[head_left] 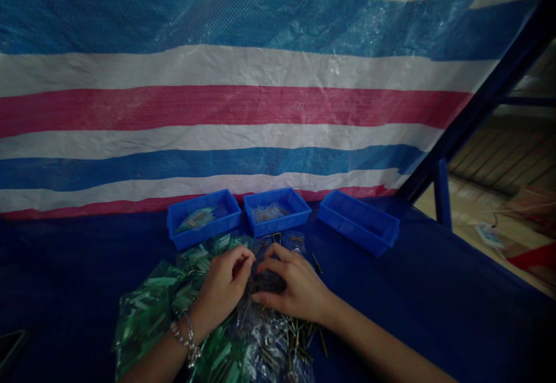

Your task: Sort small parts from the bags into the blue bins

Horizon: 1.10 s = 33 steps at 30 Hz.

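My left hand [230, 278] is closed in a pinch, thumb against fingertips, above the heap; what it grips, if anything, is too small and dim to make out. Just to the right, my right hand [295, 281] curves with thumb and fingers apart over a dark, see-through patch of the pile. Green-tinted clear bags [145, 307] with pale strips inside spread under and left of my left hand. Below my right hand lie clear plastic bags [260, 336] and loose brass-coloured thin metal pieces [297, 339]. A small bag [296, 241] holding similar pieces sits beyond my fingers.
Three blue bins stand behind the heap: the left bin [204, 237] holds a greenish bag, the middle bin [280, 223] holds clear packets, and a right bin [354, 223] stands angled. Striped sheeting [243, 105] hangs behind. A dark flat object [11, 345] lies far left.
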Available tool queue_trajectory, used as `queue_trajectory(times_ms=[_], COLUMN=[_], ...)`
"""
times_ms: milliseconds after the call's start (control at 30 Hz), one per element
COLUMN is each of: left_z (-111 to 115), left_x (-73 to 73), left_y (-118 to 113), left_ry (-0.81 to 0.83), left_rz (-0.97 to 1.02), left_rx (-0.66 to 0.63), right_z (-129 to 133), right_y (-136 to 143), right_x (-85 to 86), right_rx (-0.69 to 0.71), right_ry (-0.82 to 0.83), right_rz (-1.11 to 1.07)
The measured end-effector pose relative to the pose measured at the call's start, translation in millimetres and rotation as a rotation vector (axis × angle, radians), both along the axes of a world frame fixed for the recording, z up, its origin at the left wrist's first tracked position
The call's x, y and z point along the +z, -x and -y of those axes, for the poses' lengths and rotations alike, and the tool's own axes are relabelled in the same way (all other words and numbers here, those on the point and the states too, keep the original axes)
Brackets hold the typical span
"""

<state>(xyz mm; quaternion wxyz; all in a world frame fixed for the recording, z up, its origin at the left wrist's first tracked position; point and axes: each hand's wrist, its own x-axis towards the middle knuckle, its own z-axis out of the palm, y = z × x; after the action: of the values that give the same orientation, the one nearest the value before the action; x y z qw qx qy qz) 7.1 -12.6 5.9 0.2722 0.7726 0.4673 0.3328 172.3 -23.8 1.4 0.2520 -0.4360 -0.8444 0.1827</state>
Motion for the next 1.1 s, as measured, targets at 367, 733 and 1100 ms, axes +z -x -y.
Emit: queue_trajectory(times_ms=[367,733,1100], left_z=[0.9,0.2,-0.7], left_x=[1.4,-1.8,-2.0], left_y=[-1.4,-1.1,-1.5], left_ry=[-0.008,0.011,-0.004], left_rz=[-0.029,-0.028,-0.045], left_rx=[-0.005,-0.014,-0.019], right_z=[0.6,2.1,-4.0], right_y=[-0.7,3.0,2.8], right_x=[-2.2,1.7,-6.9], right_rx=[0.042,0.01,-0.011], right_ry=[-0.022,0.042,0.04], right_rz=[-0.087,0.028,-0.102])
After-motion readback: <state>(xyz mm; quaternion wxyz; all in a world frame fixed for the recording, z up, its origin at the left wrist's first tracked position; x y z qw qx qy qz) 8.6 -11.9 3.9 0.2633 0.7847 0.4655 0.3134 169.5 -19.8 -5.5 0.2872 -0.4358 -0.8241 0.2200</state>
